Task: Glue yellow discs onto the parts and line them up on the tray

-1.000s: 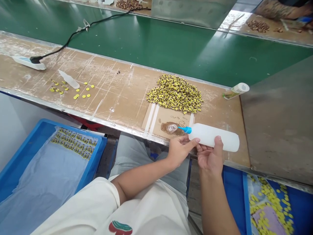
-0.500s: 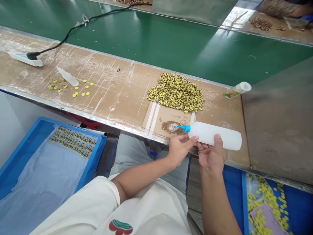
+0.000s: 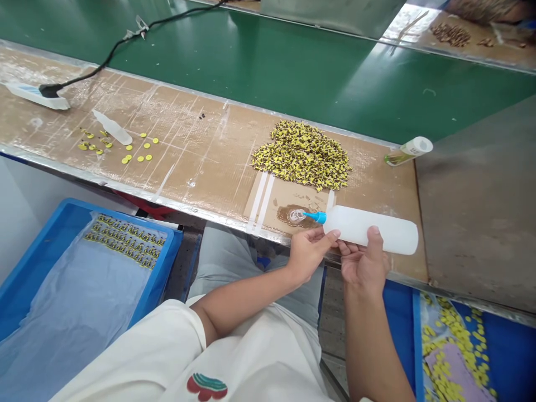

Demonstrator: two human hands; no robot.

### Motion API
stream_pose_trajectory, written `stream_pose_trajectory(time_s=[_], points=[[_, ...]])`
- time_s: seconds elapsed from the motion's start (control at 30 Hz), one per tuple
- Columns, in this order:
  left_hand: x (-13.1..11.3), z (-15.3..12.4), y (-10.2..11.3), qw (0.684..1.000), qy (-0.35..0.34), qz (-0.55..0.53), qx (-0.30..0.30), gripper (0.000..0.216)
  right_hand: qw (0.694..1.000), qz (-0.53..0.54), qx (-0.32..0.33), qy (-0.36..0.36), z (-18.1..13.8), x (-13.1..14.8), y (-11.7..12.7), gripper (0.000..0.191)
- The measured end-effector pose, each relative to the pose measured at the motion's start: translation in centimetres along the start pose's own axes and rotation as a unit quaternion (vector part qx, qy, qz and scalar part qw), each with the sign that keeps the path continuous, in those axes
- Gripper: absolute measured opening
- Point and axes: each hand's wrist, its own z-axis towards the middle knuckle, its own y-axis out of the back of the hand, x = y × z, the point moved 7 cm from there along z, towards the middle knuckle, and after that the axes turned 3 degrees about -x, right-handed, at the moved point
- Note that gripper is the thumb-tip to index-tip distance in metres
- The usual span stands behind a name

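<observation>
- The white bottle (image 3: 372,230) is being held on its side above the near edge of the table (image 3: 218,162), its blue tip (image 3: 316,217) being pointed at a wet patch (image 3: 287,215) on the cardboard (image 3: 268,195).
- A light, smooth, squeezable body is being suggested by its look (how full it is cannot be told); it may prove slippery if wetted, and the middle of the body, well behind the tip, seems the best place to grip.
- By the right hand (image 3: 364,268) the bottle is being gripped, thumb on the upper side, fingers curled beneath, opened only to its thickness.
- The left hand (image 3: 307,254) is being held narrow beside the bottle's front end; whether anything is being pinched cannot be told.
- Behind the cardboard, a heap of yellow-and-dark pieces (image 3: 305,156) is being supported by the table.
</observation>
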Motion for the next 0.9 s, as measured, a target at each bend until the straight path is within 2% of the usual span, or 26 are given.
stream_pose_trajectory(time_s=[0.1, 0.23, 0.4, 0.47, 0.53, 0.6, 0.73, 0.83, 0.9], points=[[-0.2, -0.1, -0.1, 1.0, -0.01, 0.001, 0.001, 0.05, 1.0, 0.005, -0.001, -0.011, 0.2, -0.3, 0.1, 0.062], [-0.6, -0.3, -0.7, 0.999, -0.045, 0.012, 0.019, 0.054, 0.998, 0.047, 0.022, -0.038, 0.4, -0.7, -0.1, 0.057], [-1.6, -0.4, -2.3, 0.988, -0.105, 0.113, 0.028, 0.058, 0.989, 0.102, 0.073, -0.075, 0.9, -0.1, -1.2, 0.052], [-2.3, 0.1, -3.4, 0.977, -0.141, 0.157, 0.02, 0.067, 0.986, 0.127, 0.071, -0.077, 1.6, 0.6, -1.2, 0.049], [-3.0, 0.9, -5.0, 0.963, -0.182, 0.195, 0.029, 0.079, 0.981, 0.157, 0.068, -0.09, 2.7, 1.2, -1.0, 0.047], [-3.6, 2.0, -7.2, 0.944, -0.222, 0.236, 0.066, 0.085, 0.969, 0.191, 0.088, -0.133, 4.0, 1.4, -1.0, 0.048], [-3.7, 4.1, -12.0, 0.898, -0.266, 0.313, 0.159, 0.077, 0.939, 0.248, 0.135, -0.198, 6.5, 2.2, -0.9, 0.05], [-3.2, 5.4, -15.2, 0.878, -0.277, 0.345, 0.185, 0.07, 0.944, 0.251, 0.141, -0.16, 8.5, 3.6, -0.6, 0.044], [-2.9, 6.4, -17.0, 0.879, -0.28, 0.342, 0.177, 0.067, 0.953, 0.242, 0.135, -0.122, 9.5, 4.6, -0.4, 0.035]])
